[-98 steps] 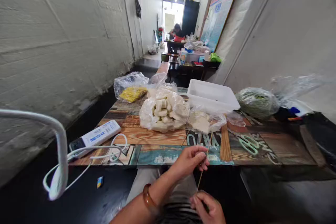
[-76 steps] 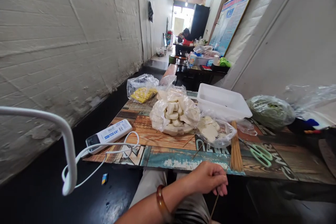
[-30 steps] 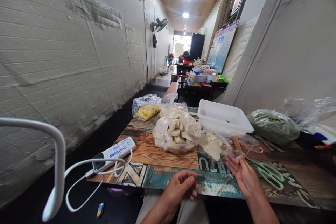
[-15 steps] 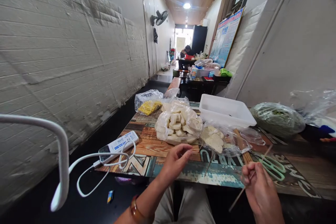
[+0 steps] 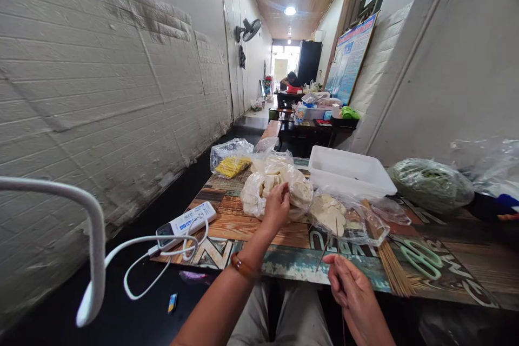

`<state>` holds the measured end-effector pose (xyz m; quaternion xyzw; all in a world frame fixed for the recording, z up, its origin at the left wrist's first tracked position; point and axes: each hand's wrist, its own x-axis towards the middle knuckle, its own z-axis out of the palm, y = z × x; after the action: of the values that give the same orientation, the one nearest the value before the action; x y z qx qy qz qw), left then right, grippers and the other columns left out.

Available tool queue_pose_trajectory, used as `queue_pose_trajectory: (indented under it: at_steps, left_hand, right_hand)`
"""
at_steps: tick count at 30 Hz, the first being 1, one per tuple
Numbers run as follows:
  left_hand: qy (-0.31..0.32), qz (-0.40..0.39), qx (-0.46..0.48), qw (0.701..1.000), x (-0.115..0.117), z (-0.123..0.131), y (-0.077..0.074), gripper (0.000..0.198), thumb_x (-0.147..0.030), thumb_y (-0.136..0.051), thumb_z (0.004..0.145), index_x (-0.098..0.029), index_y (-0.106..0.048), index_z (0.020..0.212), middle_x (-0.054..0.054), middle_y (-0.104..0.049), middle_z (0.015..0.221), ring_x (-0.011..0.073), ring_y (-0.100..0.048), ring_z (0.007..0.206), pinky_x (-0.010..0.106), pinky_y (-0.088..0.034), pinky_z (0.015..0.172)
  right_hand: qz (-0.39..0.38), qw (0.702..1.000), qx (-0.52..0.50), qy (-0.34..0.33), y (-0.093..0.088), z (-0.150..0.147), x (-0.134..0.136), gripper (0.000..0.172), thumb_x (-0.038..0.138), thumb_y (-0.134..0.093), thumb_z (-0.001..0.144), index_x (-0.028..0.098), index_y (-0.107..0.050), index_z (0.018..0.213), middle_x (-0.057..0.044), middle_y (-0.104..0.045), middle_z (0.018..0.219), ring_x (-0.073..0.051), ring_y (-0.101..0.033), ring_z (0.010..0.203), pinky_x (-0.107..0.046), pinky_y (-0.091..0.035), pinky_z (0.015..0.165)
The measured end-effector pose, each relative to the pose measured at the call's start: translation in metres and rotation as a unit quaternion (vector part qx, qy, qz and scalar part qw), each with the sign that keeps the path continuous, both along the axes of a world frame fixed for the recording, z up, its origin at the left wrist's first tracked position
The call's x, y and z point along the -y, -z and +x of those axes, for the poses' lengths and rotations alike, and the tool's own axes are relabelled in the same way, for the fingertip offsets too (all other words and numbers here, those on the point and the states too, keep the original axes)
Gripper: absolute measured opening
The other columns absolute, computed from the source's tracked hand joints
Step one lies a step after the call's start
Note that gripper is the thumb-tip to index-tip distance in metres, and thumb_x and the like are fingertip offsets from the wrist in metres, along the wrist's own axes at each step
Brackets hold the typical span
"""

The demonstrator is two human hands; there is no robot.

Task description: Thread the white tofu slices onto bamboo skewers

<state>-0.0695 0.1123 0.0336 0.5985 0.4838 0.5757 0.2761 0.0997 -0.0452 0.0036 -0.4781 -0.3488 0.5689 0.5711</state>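
My left hand [image 5: 278,206] reaches into the open clear plastic bag [image 5: 252,197] of pale, thick-cut pieces [image 5: 271,179]. Its fingers are curled at the pieces; whatever they grip is hidden. Near the table's front edge my right hand [image 5: 349,280] is closed around a thin skewer [image 5: 336,227], which points up and away, its tip bare. Flat pale slices [image 5: 327,213] lie on clear plastic ahead of that hand. To its right a bundle of wooden skewers [image 5: 392,266] sticks out over the edge, partly under the plastic.
Green-handled scissors [image 5: 421,259] lie right of the skewers. A white plastic tub [image 5: 351,170] stands behind the slices, beside a bagged green bundle [image 5: 433,181]. Left are a power strip [image 5: 190,221] with a white cable and a bag of yellow pieces [image 5: 232,165]. A person [image 5: 290,82] sits far back.
My left hand has moved forward into the bag of pale pieces. My right hand has shifted left, away from the skewer bundle, and its skewer now points upward.
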Motion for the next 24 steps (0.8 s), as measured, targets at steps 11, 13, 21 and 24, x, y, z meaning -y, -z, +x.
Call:
queue_pose_trajectory:
  at_steps: [11, 13, 21, 24]
  left_hand:
    - [0.028, -0.083, 0.115, 0.989, -0.018, 0.013, -0.005, 0.041, -0.020, -0.068, 0.074, -0.015, -0.054, 0.112, -0.001, -0.060, 0.072, 0.0150, -0.060, 0.061, 0.028, -0.051, 0.062]
    - [0.057, -0.108, 0.151, 0.981, -0.017, 0.014, -0.005, 0.035, -0.026, -0.061, 0.081, -0.014, -0.053, 0.113, 0.000, -0.060, 0.072, 0.0143, -0.060, 0.058, 0.026, -0.049, 0.054]
    - [0.162, -0.154, 0.189, 0.956, -0.009, 0.008, -0.015, 0.038, -0.028, -0.062, 0.080, -0.013, -0.063, 0.114, 0.000, -0.060, 0.071, 0.0097, -0.055, 0.054, 0.022, -0.046, 0.049]
    - [0.182, -0.152, 0.174, 0.956, -0.009, 0.009, -0.017, 0.046, -0.024, -0.063, 0.077, -0.014, -0.061, 0.122, -0.002, -0.058, 0.073, 0.0077, -0.051, 0.051, 0.021, -0.044, 0.048]
  right_hand:
    - [0.040, 0.997, 0.067, -0.021, -0.010, -0.014, -0.022, 0.046, 0.060, -0.062, 0.080, 0.017, -0.065, 0.092, 0.008, -0.041, 0.056, -0.007, -0.027, 0.045, -0.020, -0.017, 0.042]
    - [0.066, 0.992, 0.105, -0.012, -0.017, -0.016, -0.043, 0.047, 0.058, -0.063, 0.079, 0.015, -0.065, 0.100, 0.007, -0.043, 0.056, -0.008, -0.032, 0.046, -0.021, -0.021, 0.042]
    - [0.167, 0.938, 0.300, 0.042, -0.042, -0.020, -0.132, 0.036, 0.042, -0.075, 0.075, 0.017, -0.069, 0.101, 0.008, -0.052, 0.055, -0.013, -0.047, 0.053, -0.027, -0.039, 0.057]
    - [0.171, 0.927, 0.332, 0.026, -0.044, -0.023, -0.146, 0.024, 0.037, -0.069, 0.086, 0.016, -0.067, 0.098, 0.002, -0.065, 0.078, -0.014, -0.061, 0.067, -0.031, -0.051, 0.066]
